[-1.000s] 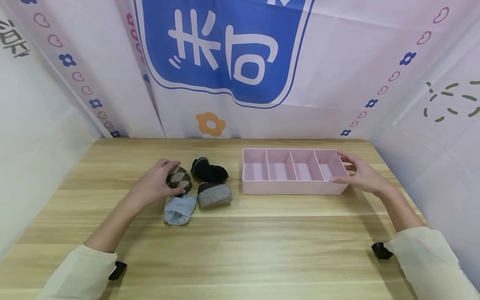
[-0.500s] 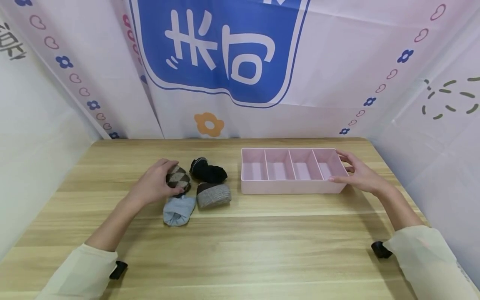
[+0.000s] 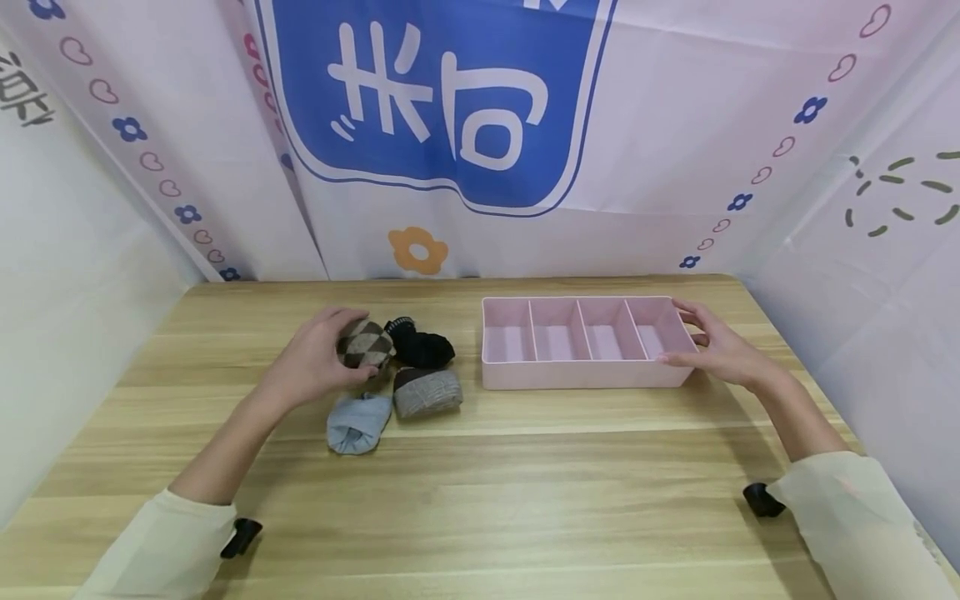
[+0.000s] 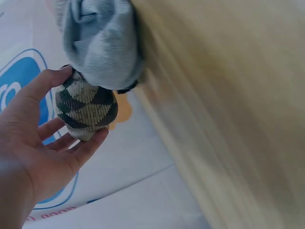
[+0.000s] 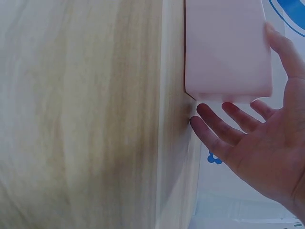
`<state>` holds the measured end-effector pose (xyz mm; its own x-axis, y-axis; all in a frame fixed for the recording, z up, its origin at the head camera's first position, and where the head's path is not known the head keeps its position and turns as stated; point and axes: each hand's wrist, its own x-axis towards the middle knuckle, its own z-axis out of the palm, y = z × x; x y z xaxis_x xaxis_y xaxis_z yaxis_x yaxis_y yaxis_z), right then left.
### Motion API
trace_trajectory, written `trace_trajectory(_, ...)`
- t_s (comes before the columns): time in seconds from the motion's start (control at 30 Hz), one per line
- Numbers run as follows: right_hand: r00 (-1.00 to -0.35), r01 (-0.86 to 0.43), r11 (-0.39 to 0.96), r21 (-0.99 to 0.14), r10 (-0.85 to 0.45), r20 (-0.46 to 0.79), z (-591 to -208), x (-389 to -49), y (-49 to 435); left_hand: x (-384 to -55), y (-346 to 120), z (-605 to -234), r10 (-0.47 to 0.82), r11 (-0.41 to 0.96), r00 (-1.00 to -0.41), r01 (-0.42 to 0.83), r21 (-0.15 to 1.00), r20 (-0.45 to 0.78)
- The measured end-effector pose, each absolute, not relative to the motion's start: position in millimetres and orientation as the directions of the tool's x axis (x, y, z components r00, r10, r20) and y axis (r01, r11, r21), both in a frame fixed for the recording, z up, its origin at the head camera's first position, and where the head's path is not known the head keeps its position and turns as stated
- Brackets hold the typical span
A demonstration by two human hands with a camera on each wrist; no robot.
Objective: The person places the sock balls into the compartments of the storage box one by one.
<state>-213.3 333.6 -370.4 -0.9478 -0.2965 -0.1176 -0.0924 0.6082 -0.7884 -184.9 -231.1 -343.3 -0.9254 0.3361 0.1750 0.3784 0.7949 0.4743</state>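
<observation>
My left hand (image 3: 311, 354) grips a rolled sock with a brown and beige diamond pattern (image 3: 366, 346), thumb on its near side and fingers on its far side. In the left wrist view the diamond-pattern sock (image 4: 86, 102) sits between thumb and fingertips. Just below it lies a rolled light blue sock (image 3: 358, 425). A black sock (image 3: 422, 344) and a grey sock with a dark brown part (image 3: 429, 393) are to its right. My right hand (image 3: 723, 350) holds the right end of a pink divided box (image 3: 577, 375), thumb at the front rim, fingers round the end.
The box has several compartments in a row, with nothing in them. A printed cloth (image 3: 652, 183) hangs behind the wooden table (image 3: 480, 500), with white sheets at both sides. Black straps show at both sleeves.
My left hand has shifted slightly right with the diamond-pattern sock, which now stands apart from the light blue one and overlaps the black one's edge. The right hand and box stay put.
</observation>
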Motion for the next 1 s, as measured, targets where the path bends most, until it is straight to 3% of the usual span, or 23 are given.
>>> trace_trajectory(0.37,-0.948,-0.087,0.608,-0.789,-0.293,-0.122,-371.2,-213.5,334.6,-183.1,-202.4,-329.3,0.385,0.750,-0.888,0.459,0.476,0.250)
trace_trajectory(1.0,-0.947,-0.084,0.605,-0.792,-0.295,-0.125,-371.7,-213.4,334.8,-188.7,-165.4,-323.2,0.448,0.675,-0.853,0.520,0.523,0.269)
